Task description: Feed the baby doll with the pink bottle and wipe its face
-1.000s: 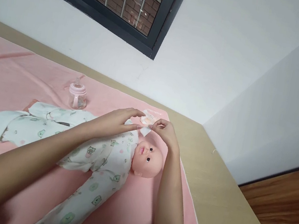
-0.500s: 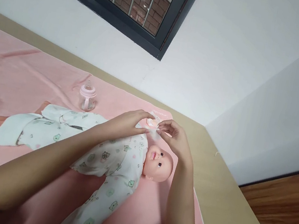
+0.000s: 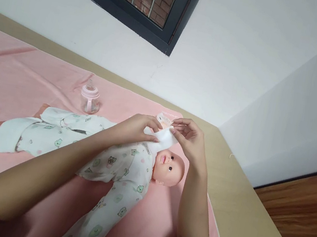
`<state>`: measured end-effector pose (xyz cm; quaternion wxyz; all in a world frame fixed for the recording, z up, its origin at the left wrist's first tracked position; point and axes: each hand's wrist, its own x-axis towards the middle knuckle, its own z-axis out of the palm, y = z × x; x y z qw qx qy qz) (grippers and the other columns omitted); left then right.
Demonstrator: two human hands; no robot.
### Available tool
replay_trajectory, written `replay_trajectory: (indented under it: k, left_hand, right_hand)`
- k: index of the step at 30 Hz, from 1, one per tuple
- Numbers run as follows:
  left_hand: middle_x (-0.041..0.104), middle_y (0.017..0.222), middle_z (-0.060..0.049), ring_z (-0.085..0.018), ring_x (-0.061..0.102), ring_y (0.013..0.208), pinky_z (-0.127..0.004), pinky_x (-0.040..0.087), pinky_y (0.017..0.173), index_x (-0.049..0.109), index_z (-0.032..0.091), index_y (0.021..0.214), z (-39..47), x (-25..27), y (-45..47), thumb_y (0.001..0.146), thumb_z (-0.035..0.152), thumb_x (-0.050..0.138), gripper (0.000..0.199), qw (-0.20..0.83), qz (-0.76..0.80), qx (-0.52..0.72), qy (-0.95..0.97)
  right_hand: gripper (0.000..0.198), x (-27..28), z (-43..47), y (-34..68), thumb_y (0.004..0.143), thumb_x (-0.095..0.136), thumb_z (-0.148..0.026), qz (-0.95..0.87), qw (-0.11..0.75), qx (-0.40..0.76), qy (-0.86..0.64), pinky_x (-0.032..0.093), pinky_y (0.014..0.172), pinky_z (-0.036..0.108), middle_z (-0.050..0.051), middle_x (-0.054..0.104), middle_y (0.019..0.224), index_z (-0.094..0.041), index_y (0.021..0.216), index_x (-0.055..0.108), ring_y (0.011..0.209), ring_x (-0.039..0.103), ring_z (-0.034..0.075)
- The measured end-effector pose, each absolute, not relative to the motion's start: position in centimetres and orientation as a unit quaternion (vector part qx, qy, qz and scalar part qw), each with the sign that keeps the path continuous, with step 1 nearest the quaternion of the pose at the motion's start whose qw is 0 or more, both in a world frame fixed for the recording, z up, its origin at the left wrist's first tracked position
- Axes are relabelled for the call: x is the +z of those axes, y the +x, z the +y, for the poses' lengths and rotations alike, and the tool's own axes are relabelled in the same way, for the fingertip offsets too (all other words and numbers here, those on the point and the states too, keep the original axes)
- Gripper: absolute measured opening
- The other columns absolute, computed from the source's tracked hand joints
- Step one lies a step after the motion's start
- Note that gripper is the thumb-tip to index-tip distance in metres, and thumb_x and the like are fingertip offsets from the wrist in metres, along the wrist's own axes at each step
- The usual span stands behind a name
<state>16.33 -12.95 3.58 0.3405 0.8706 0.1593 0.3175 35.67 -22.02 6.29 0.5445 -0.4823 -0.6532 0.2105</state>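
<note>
Both of my hands are above the upper chest and head of a baby doll point(image 3: 169, 169), with a white wipe point(image 3: 164, 140) spread between them. My right hand point(image 3: 190, 138) pinches the wipe's upper right corner between thumb and fingertips. My left hand point(image 3: 138, 130) has its thumb and fingers curled on the wipe's left edge. Lying on its back, the doll wears white pajamas point(image 3: 131, 171) printed with green animals, and its bare head points right. Behind my fingertips is a small white and orange packet point(image 3: 163, 118), partly hidden by my hands and the wipe.
A baby bottle point(image 3: 89, 100) with a pink collar and handle stands beyond the doll's legs. A pink blanket point(image 3: 140, 221) covers most of the tan table point(image 3: 241, 202). The white wall point(image 3: 211, 62) and a dark-framed window point(image 3: 167, 34) border the far side.
The wipe now shows as a larger white sheet stretched between my hands, where before only a small, faint part was visible. My hands have stayed nearly in place. The view has shifted slightly.
</note>
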Motion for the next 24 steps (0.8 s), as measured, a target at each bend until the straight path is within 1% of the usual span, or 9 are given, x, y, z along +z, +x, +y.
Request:
replay_trajectory:
  k: [3, 8, 12, 16, 18, 21, 24]
  left_hand:
    - [0.065, 0.120, -0.004, -0.025, 0.060, 0.112, -0.036, 0.046, 0.095, 0.073, 0.021, 0.082, -13.4, 4.1, 16.3, 0.077, 0.036, 0.075, 0.016, 0.362, 0.126, 0.350, 0.855]
    - [0.057, 0.134, -0.003, -0.023, 0.051, 0.126, -0.036, 0.041, 0.105, 0.076, 0.025, 0.088, -14.6, 4.9, 16.2, 0.081, 0.032, 0.075, 0.010, 0.351, 0.082, 0.420, 0.833]
    - [0.058, 0.134, -0.003, -0.023, 0.050, 0.126, -0.036, 0.040, 0.106, 0.077, 0.024, 0.088, -15.4, 5.1, 16.4, 0.082, 0.029, 0.075, 0.008, 0.366, 0.094, 0.464, 0.801]
    - [0.068, 0.119, -0.004, -0.022, 0.059, 0.116, -0.033, 0.043, 0.102, 0.077, 0.022, 0.089, -15.6, 5.1, 16.5, 0.082, 0.030, 0.075, 0.011, 0.444, 0.124, 0.481, 0.746]
    - [0.071, 0.109, -0.005, -0.023, 0.063, 0.109, -0.032, 0.046, 0.097, 0.076, 0.020, 0.091, -15.6, 5.1, 16.4, 0.082, 0.032, 0.075, 0.015, 0.484, 0.138, 0.469, 0.726]
    - [0.073, 0.095, -0.005, -0.022, 0.067, 0.092, -0.030, 0.052, 0.081, 0.074, 0.017, 0.090, -15.5, 5.2, 16.2, 0.079, 0.035, 0.077, 0.021, 0.531, 0.163, 0.450, 0.699]
    - [0.072, 0.086, -0.004, -0.019, 0.067, 0.078, -0.026, 0.051, 0.067, 0.071, 0.015, 0.087, -15.3, 5.3, 16.0, 0.074, 0.038, 0.080, 0.027, 0.552, 0.191, 0.423, 0.692]
  right_hand:
    - [0.029, 6.3, -22.0, 35.4, 0.074, 0.075, -0.037, -0.635, 0.559, 0.224, -0.484, 0.057, 0.082, 0.032, 0.003, 0.066, 0.107, -0.024, 0.097, 0.064, 0.080, 0.065, 0.012]
    - [0.033, 6.4, -22.3, 34.2, 0.074, 0.075, -0.035, -0.629, 0.553, 0.257, -0.482, 0.057, 0.082, 0.032, 0.002, 0.062, 0.117, -0.026, 0.103, 0.062, 0.081, 0.066, 0.012]
    - [0.040, 6.4, -22.5, 33.6, 0.075, 0.073, -0.038, -0.628, 0.551, 0.267, -0.480, 0.058, 0.077, 0.029, 0.001, 0.056, 0.128, -0.030, 0.111, 0.057, 0.081, 0.066, 0.010]
    - [0.048, 6.4, -22.4, 34.0, 0.073, 0.074, -0.039, -0.624, 0.557, 0.261, -0.482, 0.058, 0.079, 0.029, 0.002, 0.051, 0.135, -0.031, 0.115, 0.054, 0.082, 0.066, 0.011]
    - [0.050, 6.4, -22.3, 34.6, 0.071, 0.075, -0.039, -0.615, 0.562, 0.252, -0.492, 0.058, 0.081, 0.030, 0.003, 0.052, 0.136, -0.030, 0.115, 0.054, 0.084, 0.067, 0.011]
    - [0.049, 6.5, -21.9, 36.1, 0.070, 0.076, -0.037, -0.592, 0.573, 0.230, -0.518, 0.056, 0.080, 0.029, 0.004, 0.054, 0.135, -0.029, 0.113, 0.055, 0.088, 0.067, 0.013]
    - [0.044, 6.0, -20.9, 38.2, 0.069, 0.076, -0.034, -0.562, 0.594, 0.217, -0.533, 0.054, 0.081, 0.030, 0.004, 0.058, 0.129, -0.027, 0.109, 0.058, 0.086, 0.067, 0.013]
